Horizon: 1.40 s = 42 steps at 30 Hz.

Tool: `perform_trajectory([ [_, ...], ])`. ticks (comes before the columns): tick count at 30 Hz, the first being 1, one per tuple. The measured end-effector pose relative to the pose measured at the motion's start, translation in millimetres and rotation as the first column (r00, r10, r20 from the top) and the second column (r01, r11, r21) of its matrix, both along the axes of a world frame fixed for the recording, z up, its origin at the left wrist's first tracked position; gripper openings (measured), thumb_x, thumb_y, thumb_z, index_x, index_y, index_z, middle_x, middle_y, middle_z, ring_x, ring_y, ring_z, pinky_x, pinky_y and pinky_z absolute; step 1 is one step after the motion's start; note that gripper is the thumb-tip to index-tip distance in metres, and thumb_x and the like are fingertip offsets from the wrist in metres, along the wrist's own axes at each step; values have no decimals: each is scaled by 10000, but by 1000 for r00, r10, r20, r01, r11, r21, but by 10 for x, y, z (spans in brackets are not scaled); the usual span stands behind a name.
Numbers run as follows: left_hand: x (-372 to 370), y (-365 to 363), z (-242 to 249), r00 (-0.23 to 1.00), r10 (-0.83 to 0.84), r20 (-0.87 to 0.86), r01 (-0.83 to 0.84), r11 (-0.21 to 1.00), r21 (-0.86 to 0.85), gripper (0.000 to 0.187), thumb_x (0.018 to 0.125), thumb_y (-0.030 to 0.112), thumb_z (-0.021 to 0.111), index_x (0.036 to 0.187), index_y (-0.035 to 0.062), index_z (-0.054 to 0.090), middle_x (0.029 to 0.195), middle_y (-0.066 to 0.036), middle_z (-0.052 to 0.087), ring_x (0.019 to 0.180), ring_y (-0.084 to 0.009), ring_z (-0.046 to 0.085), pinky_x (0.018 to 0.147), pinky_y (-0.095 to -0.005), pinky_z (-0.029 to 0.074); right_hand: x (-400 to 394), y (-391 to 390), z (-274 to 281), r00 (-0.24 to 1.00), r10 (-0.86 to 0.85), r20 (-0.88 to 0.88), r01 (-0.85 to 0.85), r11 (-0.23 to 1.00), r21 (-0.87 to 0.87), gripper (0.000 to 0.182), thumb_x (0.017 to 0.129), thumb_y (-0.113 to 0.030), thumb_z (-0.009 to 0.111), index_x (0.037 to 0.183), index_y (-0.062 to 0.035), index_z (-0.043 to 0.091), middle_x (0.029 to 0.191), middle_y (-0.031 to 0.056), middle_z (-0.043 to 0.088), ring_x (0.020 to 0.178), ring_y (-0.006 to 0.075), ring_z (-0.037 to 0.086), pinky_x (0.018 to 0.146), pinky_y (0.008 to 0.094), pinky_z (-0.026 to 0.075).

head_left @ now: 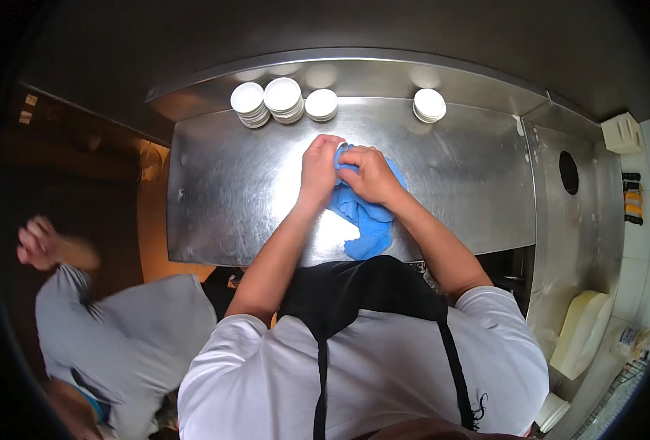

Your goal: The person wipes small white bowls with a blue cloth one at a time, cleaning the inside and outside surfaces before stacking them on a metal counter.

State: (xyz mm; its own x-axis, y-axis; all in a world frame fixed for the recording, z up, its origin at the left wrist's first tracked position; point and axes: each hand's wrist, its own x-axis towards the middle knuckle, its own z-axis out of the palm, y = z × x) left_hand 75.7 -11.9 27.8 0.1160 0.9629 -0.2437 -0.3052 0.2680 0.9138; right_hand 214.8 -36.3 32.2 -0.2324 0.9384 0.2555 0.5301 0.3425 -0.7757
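A blue cloth (365,220) lies bunched on the steel counter (229,183), trailing toward the near edge. My left hand (320,163) and my right hand (369,174) sit side by side at the cloth's far end, both with fingers closed on its folds. My forearms reach forward from a white shirt and black apron.
Three stacks of small white dishes (284,99) stand at the back of the counter, and another stack (429,105) sits further right. A round hole (568,172) opens in the counter section at right. Another person in a grey shirt (119,345) stands at my left, arm raised.
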Motion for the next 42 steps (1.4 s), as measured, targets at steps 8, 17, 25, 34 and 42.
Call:
perform_trajectory([
  [8,48,-23,-5,981,41,-192,-28,997,68,202,951,190,521,971,9,608,876,-39,607,794,-90,539,721,-261,455,-132,-66,7,965,-247,90,231,960,158,120,745,-75,669,863,-54,677,856,109,658,847,301,607,823,421,412],
  [17,68,41,90,995,-10,102,12,1000,-14,219,984,198,487,1021,11,595,942,-67,617,840,-116,568,773,-255,470,-198,-19,-61,943,-333,2,320,907,275,181,768,-80,659,938,-19,680,887,154,676,839,342,638,800,458,470],
  [25,-296,62,74,938,-15,347,140,931,-338,391,1010,404,444,1113,48,570,954,-114,667,808,-232,688,570,-429,590,283,18,-99,849,-239,-471,73,936,-344,247,847,-130,668,1053,7,675,996,134,692,872,243,673,814,366,533],
  [34,-38,-51,120,979,-198,39,202,959,-201,449,1006,514,455,1091,84,555,942,-77,635,755,-192,660,567,-358,572,103,36,-130,919,-335,-208,307,939,-154,295,805,-192,755,1008,3,669,862,207,681,804,339,685,742,425,523],
  [42,-124,83,-431,762,-16,-648,169,970,175,364,1004,319,491,959,-5,651,892,-188,660,812,-315,626,798,-378,477,164,-10,49,906,-330,-264,284,938,-198,368,936,-362,636,988,2,654,853,190,671,801,277,668,757,381,506],
])
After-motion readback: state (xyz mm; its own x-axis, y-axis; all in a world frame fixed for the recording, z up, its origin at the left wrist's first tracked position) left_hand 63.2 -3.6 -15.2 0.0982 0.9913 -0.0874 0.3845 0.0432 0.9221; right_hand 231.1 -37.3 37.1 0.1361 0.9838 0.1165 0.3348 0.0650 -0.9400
